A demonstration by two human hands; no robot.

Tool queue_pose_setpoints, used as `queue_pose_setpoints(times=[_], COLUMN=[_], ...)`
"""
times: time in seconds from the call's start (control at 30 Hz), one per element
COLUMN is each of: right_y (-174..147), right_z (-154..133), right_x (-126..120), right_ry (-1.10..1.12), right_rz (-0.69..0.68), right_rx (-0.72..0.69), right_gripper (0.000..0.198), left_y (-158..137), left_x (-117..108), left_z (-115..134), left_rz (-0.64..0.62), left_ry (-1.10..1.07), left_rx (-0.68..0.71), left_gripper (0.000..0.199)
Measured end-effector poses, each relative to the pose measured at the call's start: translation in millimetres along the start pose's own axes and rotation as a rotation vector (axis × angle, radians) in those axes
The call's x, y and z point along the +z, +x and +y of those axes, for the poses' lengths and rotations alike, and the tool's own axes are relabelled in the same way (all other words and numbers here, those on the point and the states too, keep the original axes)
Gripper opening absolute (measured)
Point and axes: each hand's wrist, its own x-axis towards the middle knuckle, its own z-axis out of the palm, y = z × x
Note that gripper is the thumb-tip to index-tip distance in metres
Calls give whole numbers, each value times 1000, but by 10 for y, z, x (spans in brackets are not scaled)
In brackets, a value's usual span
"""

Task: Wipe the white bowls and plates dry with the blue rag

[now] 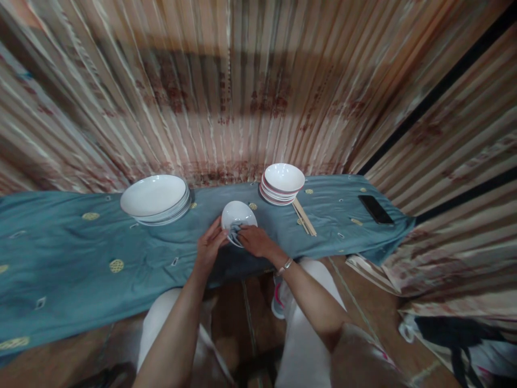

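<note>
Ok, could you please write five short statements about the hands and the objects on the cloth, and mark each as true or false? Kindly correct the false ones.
1. The left hand touches the small round white bowl. True.
2. The right hand is away from this bowl. False: its fingers reach into it.
3. The pale wooden chopsticks lie beside the stack of red-edged white bowls. True.
4. This stack stands left of the stack of large white plates. False: it stands to their right.
5. The flat black phone lies on the blue-green patterned cloth. True.
</note>
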Motion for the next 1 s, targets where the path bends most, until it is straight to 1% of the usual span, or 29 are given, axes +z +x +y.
queue_pose_setpoints(times=[0.07,0.13,0.23,0.3,0.33,0.4,0.5,0.6,0.7,0.8,0.9,1.0], right_y=[-41,-59,-38,-5,11,35,61,127,253,390,483,518], right_z=[21,37,13,-42,-77,-150,-241,-285,-280,-246,-190,-91], right_x=[-14,15,97,131,132,100,15,-40,-45,-44,-82,-143], right_ry=[152,364,667,792,818,788,591,370,229,181,204,204], right_rz=[-32,-22,61,151,204,319,449,473,436,428,438,444], right_rx=[-38,-73,-103,-89,-81,-72,-92,-134,-150,-102,-28,106], right_gripper=[28,26,26,28,30,33,41,45,46,45,43,39], left_y=[9,17,29,38,44,57,77,79,49,12,-5,-9], left_x=[5,5,-4,-14,-20,-31,-49,-59,-51,-37,-38,-55], left_z=[0,-4,-14,-23,-28,-42,-68,-75,-44,-5,11,13], left_rz=[7,2,-4,-8,-17,-38,-38,-18,-47,-73,-54,-59], left_ry=[-1,-11,-23,-22,-18,-6,-4,1,4,-24,-34,-22], left_rx=[2,7,12,11,12,17,27,31,40,27,-10,-33], left_gripper=[82,81,80,79,78,73,60,42,36,43,61,78])
